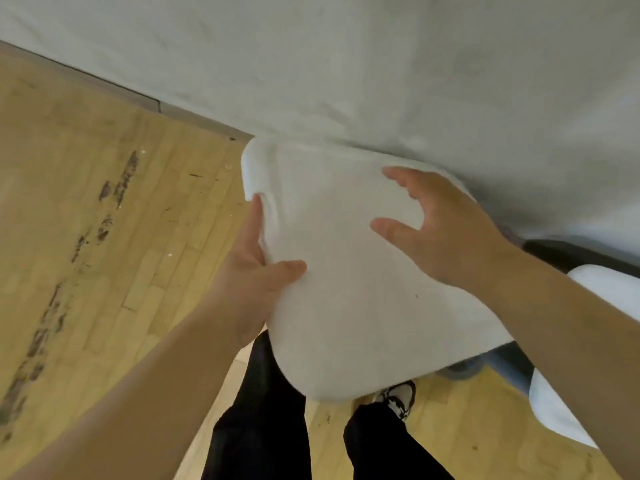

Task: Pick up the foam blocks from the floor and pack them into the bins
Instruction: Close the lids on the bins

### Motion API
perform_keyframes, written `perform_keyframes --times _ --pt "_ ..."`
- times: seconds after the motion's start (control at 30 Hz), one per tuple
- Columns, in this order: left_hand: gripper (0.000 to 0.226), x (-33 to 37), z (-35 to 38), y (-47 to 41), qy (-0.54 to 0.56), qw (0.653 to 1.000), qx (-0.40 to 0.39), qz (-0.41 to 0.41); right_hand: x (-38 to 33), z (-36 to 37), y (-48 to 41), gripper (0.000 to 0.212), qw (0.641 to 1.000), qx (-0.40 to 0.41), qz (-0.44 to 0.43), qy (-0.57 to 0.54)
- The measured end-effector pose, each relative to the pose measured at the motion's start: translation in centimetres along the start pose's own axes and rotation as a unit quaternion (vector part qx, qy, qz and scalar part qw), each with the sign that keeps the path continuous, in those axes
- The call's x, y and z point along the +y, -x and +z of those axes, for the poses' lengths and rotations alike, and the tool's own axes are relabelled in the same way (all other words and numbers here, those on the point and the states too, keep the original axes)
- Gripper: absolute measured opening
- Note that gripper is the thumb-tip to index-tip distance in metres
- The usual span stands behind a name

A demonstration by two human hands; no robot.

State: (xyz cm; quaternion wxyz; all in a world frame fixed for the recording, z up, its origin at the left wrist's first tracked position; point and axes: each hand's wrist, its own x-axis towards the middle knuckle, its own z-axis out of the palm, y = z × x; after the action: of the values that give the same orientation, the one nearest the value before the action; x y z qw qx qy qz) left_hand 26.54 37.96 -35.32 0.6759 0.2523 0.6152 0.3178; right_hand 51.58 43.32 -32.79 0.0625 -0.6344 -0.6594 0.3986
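Note:
A large white foam block [339, 306] with rounded corners fills the middle of the head view, held up above the floor in front of my legs. My left hand [252, 275] grips its left edge, thumb on top and fingers under it, denting the foam. My right hand [440, 223] lies on the block's upper right face with fingers spread and straight. More white foam [602, 282] shows at the right edge behind my right forearm, and another white piece [554, 410] lies lower right. No bin is plainly recognisable.
A grey-white wall [346, 64] runs across the top, meeting the worn wooden floor [86, 220] along a baseboard. A dark object [571, 251] sits by the wall at right. My dark trousers and one shoe [398, 400] are below the block.

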Motion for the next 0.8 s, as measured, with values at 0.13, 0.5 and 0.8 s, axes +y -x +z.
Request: perform_keyframes --times 0.13,0.5,0.8 --pt "0.107 1.8 -6.2 -2.2 0.019 0.993 -0.097 -0.057 -1.2 4.4 -9.7 0.094 0.997 -0.033 0.029 0.067" --pt "0.076 -3.8 -9.5 -10.2 -0.161 0.975 -0.053 -0.147 7.5 9.3 -19.9 0.072 0.97 -0.111 0.11 0.185" --pt "0.074 -10.8 -5.0 -19.1 -0.493 0.866 -0.007 -0.078 12.2 11.7 -21.8 0.064 0.947 -0.041 0.157 0.278"
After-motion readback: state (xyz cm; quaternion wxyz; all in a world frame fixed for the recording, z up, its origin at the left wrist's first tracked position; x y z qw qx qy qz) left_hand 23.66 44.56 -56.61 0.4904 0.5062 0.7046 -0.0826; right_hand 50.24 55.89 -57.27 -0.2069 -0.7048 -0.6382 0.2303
